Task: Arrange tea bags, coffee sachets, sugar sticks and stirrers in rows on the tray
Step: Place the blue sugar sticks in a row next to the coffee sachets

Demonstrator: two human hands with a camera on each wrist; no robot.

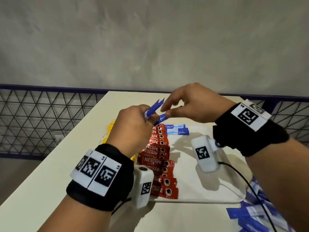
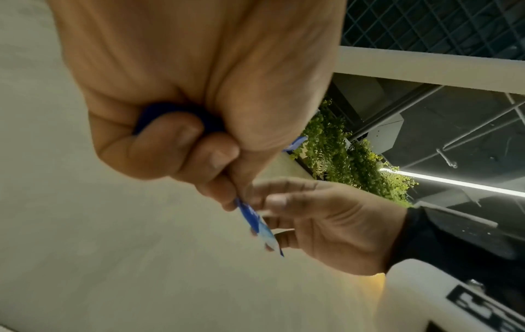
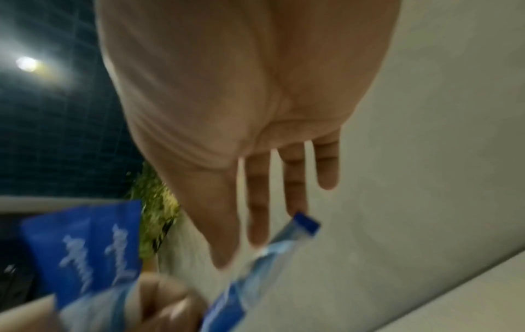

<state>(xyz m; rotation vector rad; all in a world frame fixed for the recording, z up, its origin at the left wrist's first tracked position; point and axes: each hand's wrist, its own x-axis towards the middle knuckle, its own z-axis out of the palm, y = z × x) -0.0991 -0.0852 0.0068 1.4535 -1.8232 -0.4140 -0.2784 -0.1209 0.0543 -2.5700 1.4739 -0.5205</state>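
A: Overhead, a pale table [image 1: 55, 166] fills the lower scene, set against a grey wall [image 1: 150, 39] and black wire mesh [image 1: 33, 114]; on it lies a white tray [image 1: 192, 190].

B: What lies on the tray?

A: Red Nescafé coffee sachets [image 1: 157, 158] run in an overlapping row down its left part; two blue Equal sugar sticks [image 1: 177, 129] lie side by side at its far end, just right of that row; yellow packets [image 1: 109, 131] show beyond the left hand, too hidden to name; loose blue sugar sticks [image 1: 260, 215] are heaped on the table off the tray's near right corner.

B: And the hands?

A: Both hover above the tray's far end; the left hand [image 1: 133, 129] has its fingers curled tight round a bunch of blue sugar sticks [image 1: 154, 107], whose ends fan out past the knuckles; the right hand [image 1: 194, 104] pinches one sugar stick [image 1: 161, 118] between thumb and forefinger, the remaining fingers loosely spread; that stick's other end reaches the left hand's fingertips.
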